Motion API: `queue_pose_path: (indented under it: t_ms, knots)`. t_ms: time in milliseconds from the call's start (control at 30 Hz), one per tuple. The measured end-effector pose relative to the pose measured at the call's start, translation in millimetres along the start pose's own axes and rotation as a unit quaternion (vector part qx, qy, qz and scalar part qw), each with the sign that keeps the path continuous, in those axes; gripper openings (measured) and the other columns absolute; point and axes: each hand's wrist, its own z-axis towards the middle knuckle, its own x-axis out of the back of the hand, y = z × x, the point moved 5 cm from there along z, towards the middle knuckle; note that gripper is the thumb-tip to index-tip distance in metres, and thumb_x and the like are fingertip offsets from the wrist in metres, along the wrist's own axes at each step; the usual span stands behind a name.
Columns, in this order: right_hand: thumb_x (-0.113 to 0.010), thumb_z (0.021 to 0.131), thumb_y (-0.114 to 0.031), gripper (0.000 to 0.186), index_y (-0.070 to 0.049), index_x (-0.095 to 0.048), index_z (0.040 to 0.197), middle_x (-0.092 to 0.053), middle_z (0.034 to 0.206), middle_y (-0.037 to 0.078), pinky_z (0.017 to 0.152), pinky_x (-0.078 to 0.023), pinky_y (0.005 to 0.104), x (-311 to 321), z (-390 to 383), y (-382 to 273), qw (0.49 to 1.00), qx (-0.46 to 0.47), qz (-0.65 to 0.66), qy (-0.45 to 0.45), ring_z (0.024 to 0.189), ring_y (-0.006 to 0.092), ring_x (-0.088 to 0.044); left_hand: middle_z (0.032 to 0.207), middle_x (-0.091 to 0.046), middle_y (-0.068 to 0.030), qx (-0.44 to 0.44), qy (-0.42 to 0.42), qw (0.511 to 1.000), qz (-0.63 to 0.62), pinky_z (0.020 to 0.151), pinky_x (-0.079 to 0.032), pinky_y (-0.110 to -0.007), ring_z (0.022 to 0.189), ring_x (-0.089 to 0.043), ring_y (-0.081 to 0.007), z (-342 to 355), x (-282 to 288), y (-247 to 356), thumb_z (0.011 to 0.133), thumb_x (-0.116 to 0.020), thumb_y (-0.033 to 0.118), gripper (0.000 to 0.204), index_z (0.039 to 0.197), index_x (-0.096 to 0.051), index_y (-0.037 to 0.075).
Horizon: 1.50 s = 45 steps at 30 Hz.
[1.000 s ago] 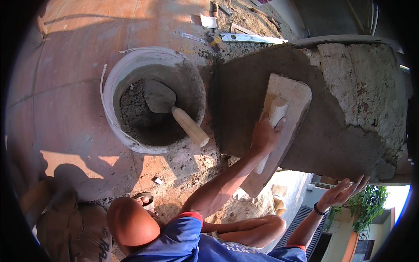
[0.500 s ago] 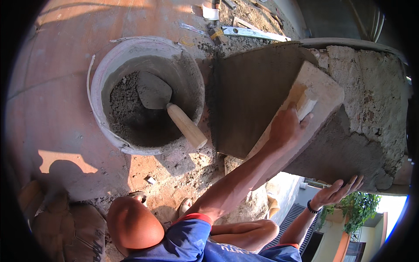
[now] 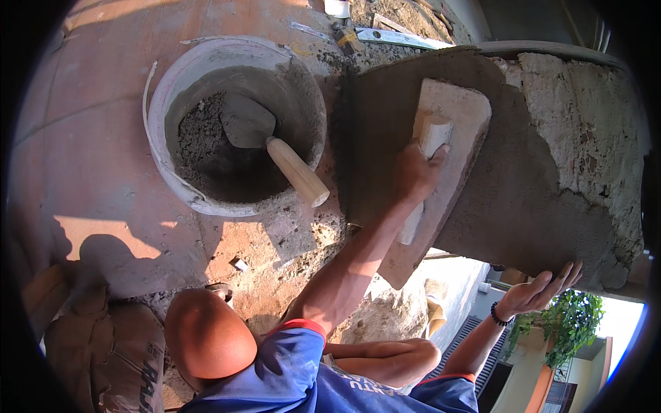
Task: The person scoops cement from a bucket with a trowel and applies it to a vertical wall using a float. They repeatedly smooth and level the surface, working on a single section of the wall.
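My left hand (image 3: pixel 416 172) is wrapped round the pale handle of a long wooden plastering float (image 3: pixel 460 113). The float's flat face is toward the smooth, dark wet mortar (image 3: pixel 379 120) on a masonry block, and its near end sticks out past the block's lower edge. At that same edge, farther right, my right hand (image 3: pixel 540 289) is open, fingers stretched out and their tips touching or close beside the mortar. A bucket (image 3: pixel 160 103) left of the block holds grey mortar (image 3: pixel 200 138). A trowel (image 3: pixel 296 172) rests in it, blade on the mortar and wooden handle over the rim.
Rough, uncoated masonry (image 3: pixel 575 124) shows on the block's right part. Beyond the bucket lie a spirit level (image 3: pixel 403 38) and a hammer-like tool (image 3: pixel 348 41). A brown sack (image 3: pixel 127 358) sits at the lower left. Leafy plants (image 3: pixel 571 323) hang at the lower right.
My left hand has drawn the float leftward across the mortar and turned it more upright, with its lower end now beyond the edge. My right hand stays at nearly the same spot.
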Motion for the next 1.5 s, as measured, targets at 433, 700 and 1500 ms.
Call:
queue_pose_path:
  t_ms: [433,700,1500]
  knots:
    - [-0.036,0.102,-0.033,0.047,-0.002,-0.051,0.134,-0.044,0.144,0.016,0.113,-0.026,0.056,9.8,-0.8,2.0,0.999,-0.008,0.034,-0.04,0.139,0.036,-0.031,0.061,-0.06,-0.0061,0.01,0.048,0.998,-0.03,0.046,-0.045,-0.034,0.05,-0.056,-0.0148,67.4,16.1,-44.6,0.087,-0.068,0.031,0.035,0.088,-0.068,-0.005]
    - [-0.037,0.102,-0.028,0.046,0.003,-0.047,0.134,-0.045,0.142,0.02,0.11,-0.034,0.0538,33.4,9.0,-10.3,0.996,0.021,0.075,-0.042,0.135,0.0382,-0.038,0.058,-0.052,-0.0039,0.127,0.039,0.986,-0.096,0.045,-0.042,-0.037,0.044,-0.049,-0.0172,112.3,49.5,-52.6,0.087,-0.067,0.037,0.036,0.076,-0.062,0.003]
    - [-0.024,0.101,-0.046,0.055,-0.015,-0.044,0.142,-0.045,0.144,0.013,0.111,-0.018,0.0591,-5.9,0.2,36.9,0.992,0.088,-0.068,0.066,0.14,0.038,-0.026,0.067,-0.056,-0.0052,0.112,0.068,0.99,-0.049,0.044,-0.041,-0.035,0.05,-0.049,-0.0148,167.5,86.4,-85.7,0.085,-0.069,0.039,0.039,0.087,-0.066,0.0]
